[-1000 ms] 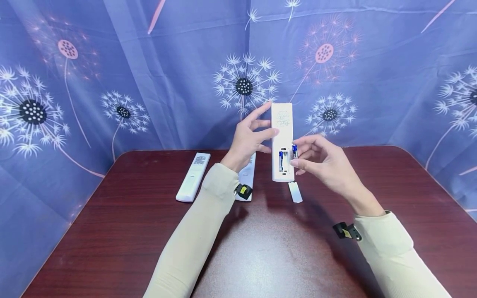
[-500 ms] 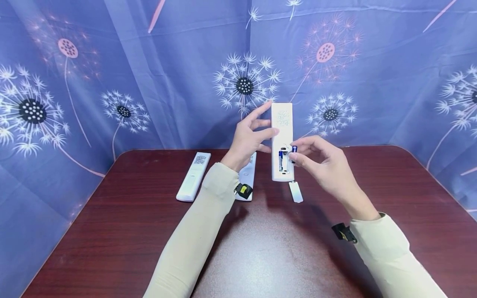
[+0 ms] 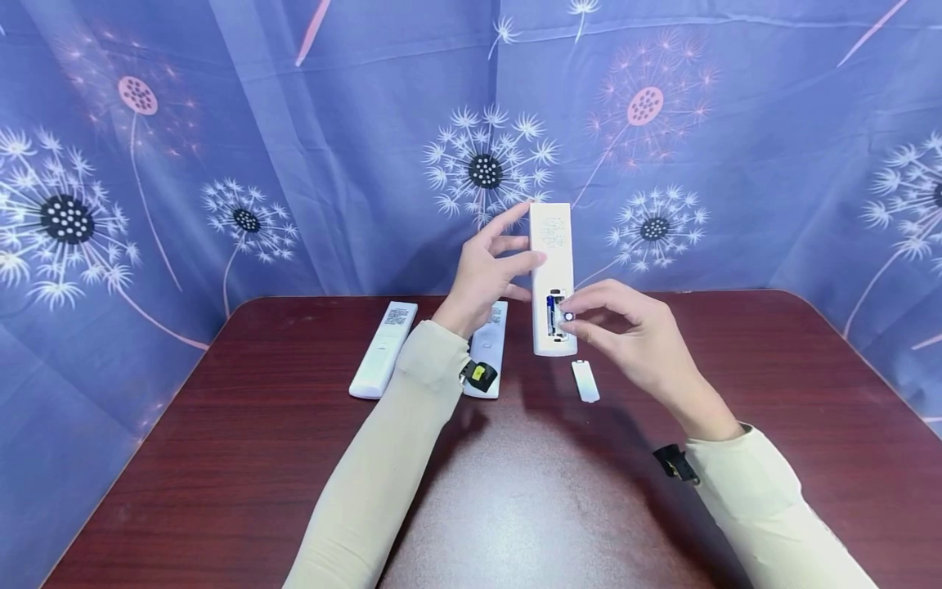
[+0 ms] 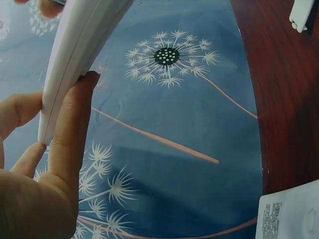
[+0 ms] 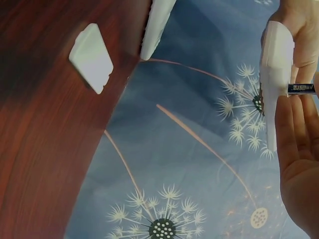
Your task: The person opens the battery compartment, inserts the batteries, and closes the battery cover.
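My left hand (image 3: 486, 274) grips a white remote control (image 3: 552, 266) by its side and holds it upright above the table, its back toward me. The battery compartment is uncovered, and a blue battery (image 3: 550, 315) lies in its left slot. With thumb and fingertips, my right hand (image 3: 640, 339) pinches a second battery (image 3: 568, 316) at the compartment's right side, one end facing me. In the right wrist view, that dark-labelled battery (image 5: 300, 89) sticks out sideways from the remote's edge. In the left wrist view, fingers (image 4: 70, 134) and thumb clasp the remote from both sides.
On the reddish-brown table (image 3: 221, 458) the small white battery cover (image 3: 585, 381) lies below the held remote. Two more white remotes lie to the left, one (image 3: 383, 350) farther off and one (image 3: 487, 348) partly behind my left wrist. A blue dandelion-print curtain (image 3: 353, 164) hangs behind.
My right hand has turned the pinched battery from upright to end-on toward me and brought it left over the compartment. The held remote has shifted slightly left.
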The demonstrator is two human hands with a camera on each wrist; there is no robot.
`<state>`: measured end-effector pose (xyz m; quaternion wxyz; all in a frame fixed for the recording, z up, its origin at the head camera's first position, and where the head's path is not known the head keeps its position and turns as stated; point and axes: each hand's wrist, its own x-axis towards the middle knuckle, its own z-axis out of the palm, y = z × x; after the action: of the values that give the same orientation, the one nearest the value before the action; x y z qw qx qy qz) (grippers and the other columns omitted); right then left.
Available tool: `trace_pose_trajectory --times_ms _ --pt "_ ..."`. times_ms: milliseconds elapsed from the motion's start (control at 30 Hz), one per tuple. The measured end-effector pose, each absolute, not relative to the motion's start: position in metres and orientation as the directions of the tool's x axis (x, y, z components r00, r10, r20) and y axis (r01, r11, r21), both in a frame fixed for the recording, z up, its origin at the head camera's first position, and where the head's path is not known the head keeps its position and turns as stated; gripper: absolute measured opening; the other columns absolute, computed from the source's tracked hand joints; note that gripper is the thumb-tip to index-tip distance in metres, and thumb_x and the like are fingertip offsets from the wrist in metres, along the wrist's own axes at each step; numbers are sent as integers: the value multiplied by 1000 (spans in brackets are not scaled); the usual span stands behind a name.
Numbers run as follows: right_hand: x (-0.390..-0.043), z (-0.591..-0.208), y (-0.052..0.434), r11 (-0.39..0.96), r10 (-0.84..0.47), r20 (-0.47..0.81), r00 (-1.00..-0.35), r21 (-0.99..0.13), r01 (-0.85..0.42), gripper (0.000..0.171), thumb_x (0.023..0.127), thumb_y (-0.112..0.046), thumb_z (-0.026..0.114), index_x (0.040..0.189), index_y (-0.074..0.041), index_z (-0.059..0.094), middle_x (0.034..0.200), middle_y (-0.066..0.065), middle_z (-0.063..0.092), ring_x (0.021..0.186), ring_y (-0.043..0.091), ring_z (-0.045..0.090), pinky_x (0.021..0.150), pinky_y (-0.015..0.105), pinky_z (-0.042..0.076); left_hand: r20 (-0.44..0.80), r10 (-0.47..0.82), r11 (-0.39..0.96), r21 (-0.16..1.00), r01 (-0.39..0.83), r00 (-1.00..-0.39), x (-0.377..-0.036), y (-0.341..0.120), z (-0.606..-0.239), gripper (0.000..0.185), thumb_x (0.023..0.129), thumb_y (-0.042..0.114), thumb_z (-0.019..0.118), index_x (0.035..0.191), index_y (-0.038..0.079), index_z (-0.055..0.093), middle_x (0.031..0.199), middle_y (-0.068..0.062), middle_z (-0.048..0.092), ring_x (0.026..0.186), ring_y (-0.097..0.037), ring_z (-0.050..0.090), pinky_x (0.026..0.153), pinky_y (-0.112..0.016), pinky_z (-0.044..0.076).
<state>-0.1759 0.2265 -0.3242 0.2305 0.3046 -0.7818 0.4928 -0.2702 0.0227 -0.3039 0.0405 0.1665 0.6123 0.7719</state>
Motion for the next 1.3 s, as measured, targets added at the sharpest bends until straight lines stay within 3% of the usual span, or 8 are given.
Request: trace_pose_trajectory --times_ms 200,567,800,1067,1300 --pt "-178 -328 227 335 -319 693 -646 -555 -761 32 80 21 83 105 0 81 110 9 71 85 11 69 70 19 59 196 258 -241 961 133 -946 -272 20 -303 69 95 -1 77 153 32 60 123 -13 69 89 -31 73 61 -43 65" --pt "-180 -332 230 450 -393 674 -626 -453 -770 33 78 6 92 104 -11 84 107 -2 67 82 14 63 74 19 51 148 216 -244 965 93 -965 -272 19 -302 68 94 1 79 150 36 62 125 -13 67 90 -31 74 59 -38 64" --pt "-181 -333 230 451 -403 669 -625 -449 -771 34 77 4 94 106 -10 85 110 -2 69 84 15 64 73 20 51 135 193 -252 964 84 -972 -273 18 -304 69 94 1 79 150 37 62 122 -13 68 87 -29 74 57 -37 64" --pt "-181 -331 232 443 -385 626 -678 -519 -731 29 81 4 90 107 -9 85 112 -2 67 96 15 63 71 19 58 127 202 -257 964 73 -971 -272 17 -305 70 94 1 79 154 32 60 122 -14 67 85 -28 70 56 -35 63" --pt "-179 -329 235 414 -392 587 -709 -575 -705 32 84 7 87 112 -7 84 116 -2 66 85 12 66 71 21 58 125 208 -251 965 71 -970 -272 18 -303 69 94 1 79 153 32 60 124 -14 67 86 -29 70 56 -36 63"
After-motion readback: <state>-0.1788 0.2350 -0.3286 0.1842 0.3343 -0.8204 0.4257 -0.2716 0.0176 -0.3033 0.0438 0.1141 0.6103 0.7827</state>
